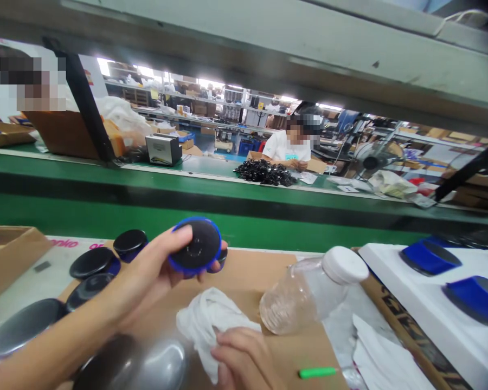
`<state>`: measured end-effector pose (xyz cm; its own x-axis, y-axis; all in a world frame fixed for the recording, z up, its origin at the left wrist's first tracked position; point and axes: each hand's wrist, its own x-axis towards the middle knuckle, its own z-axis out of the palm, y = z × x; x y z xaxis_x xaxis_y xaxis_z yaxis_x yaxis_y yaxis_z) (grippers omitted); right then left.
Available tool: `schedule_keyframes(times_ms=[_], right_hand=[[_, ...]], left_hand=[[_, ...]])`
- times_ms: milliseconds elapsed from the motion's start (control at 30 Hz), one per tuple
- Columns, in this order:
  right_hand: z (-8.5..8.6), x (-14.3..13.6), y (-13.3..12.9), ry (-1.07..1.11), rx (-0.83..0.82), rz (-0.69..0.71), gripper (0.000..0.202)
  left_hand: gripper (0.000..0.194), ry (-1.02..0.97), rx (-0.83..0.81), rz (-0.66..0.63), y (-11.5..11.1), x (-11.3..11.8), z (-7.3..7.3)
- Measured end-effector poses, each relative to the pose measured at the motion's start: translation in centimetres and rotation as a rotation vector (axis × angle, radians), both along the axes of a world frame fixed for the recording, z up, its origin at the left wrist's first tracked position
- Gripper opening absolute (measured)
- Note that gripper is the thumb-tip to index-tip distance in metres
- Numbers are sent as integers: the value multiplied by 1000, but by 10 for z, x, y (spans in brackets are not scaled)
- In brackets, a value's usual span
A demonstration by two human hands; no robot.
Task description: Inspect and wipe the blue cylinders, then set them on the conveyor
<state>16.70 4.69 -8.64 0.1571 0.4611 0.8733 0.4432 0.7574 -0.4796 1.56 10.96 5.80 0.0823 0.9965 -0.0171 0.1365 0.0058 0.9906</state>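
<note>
Right hand (248,355) is touching a white cloth (211,317), its grip unclear; apart from it, the left hand (156,268) is clamping a blue-rimmed black disc (201,246). Work is looking partway along: several dark-topped pieces (92,262) are lying at left, blue pieces (431,257) resting on white foam (394,273) at right.

A factory workshop around me, long green surface (244,214), stocked shelves (174,97), a seated worker (295,143), a fan (372,161).

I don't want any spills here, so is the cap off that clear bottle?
No, the white cap sits on the mouth of the clear bottle.
</note>
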Motion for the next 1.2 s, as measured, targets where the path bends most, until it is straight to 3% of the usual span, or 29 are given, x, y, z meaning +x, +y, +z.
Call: schedule_keyframes(times_ms=[67,200,300,433,633,767,867,967,1100,1200], right_hand=[[2,0,0,26,-14,26,23],[6,3,-3,35,-60,77,25],[8,7,-3,19,-73,89,25],[4,9,2,10,-57,67,25],[0,7,3,-35,-11,81,26],[5,12,-3,-77,-94,111,29],[9,15,-6,-100,-126,126,30],[11,16,-7,-120,-143,136,30],[11,17,-7,-123,-172,146,29],[9,19,-4,-107,-184,128,27]], left_hand=[[62,149,22,85,43,-6,-5],[42,594,160,285,127,-28,-32],[43,893,181,293,160,-34,-48],[41,1198,198,183,152,-16,-48],[39,1396,258,-337,85,25,-45],[43,1393,317,-439,56,37,-50],[45,1335,327,-474,56,31,-49],[49,1242,317,-415,80,8,-45],[50,1133,171,-25,133,-41,-43],[43,943,16,92,163,-67,-43]])
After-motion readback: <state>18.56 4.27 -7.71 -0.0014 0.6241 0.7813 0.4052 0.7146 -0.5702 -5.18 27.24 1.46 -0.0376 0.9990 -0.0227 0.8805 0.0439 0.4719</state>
